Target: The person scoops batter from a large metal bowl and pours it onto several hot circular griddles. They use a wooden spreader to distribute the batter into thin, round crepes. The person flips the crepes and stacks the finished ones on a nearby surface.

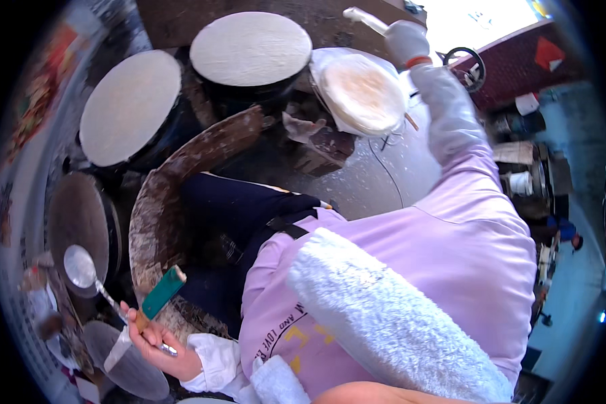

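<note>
Crepe stack (362,94), far right: my gloved right hand (407,40) grips a white stick (365,20) above it. Left hand (160,342) clasps scraper (160,295) and ladle (81,268). I judge lifting comes next, gently.

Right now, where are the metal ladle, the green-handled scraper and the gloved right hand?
metal ladle (79,267): head view, on its round bowl.
green-handled scraper (161,293): head view, on the green handle.
right hand (405,42): head view, on the white glove's back.
</note>
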Demonstrator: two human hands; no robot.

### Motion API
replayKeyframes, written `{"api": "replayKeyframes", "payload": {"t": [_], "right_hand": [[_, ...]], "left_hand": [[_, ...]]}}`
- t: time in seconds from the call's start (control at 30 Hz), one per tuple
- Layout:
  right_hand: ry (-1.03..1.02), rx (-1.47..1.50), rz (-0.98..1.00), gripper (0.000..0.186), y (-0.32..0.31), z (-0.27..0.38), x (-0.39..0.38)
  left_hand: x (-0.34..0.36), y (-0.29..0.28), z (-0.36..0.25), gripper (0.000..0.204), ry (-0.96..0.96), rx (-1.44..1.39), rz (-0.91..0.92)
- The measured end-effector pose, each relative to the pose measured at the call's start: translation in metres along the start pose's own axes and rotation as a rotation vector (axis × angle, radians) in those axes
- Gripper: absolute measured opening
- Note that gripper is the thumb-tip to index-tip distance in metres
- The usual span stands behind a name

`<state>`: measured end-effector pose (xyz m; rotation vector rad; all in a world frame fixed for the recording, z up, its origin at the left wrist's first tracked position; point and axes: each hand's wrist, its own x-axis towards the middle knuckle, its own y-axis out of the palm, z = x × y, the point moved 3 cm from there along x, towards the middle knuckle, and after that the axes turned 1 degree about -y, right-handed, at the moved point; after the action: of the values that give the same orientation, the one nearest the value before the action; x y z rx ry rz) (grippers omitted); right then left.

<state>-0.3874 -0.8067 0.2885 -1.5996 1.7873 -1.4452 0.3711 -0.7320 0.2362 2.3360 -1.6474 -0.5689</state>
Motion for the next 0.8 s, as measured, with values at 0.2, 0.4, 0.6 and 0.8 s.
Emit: {"api": "replayKeyframes", "payload": {"t": [0.2, 0.4, 0.6, 0.8], "right_hand": [[0.291, 0.093, 0.378, 0.022, 0.17, 0.058, -0.14], [0.576, 0.149, 0.896, 0.029, 0.233, 0.091, -0.182], [0.371, 0.068, 0.91, 0.03, 0.275, 0.047, -0.187], [-0.275, 0.296, 0.753, 0.044, 0.11, 0.211, -0.084]], "left_hand": [[-0.013, 0.04, -0.013, 0.033, 0.031, 0.234, -0.17], [-0.011, 0.044, -0.02, 0.034, -0.017, 0.284, -0.269], [-0.011, 0.026, -0.008, 0.032, 0.035, 0.284, -0.082], [-0.03, 0.042, -0.009, 0.046, 0.038, 0.398, -0.06]]}}
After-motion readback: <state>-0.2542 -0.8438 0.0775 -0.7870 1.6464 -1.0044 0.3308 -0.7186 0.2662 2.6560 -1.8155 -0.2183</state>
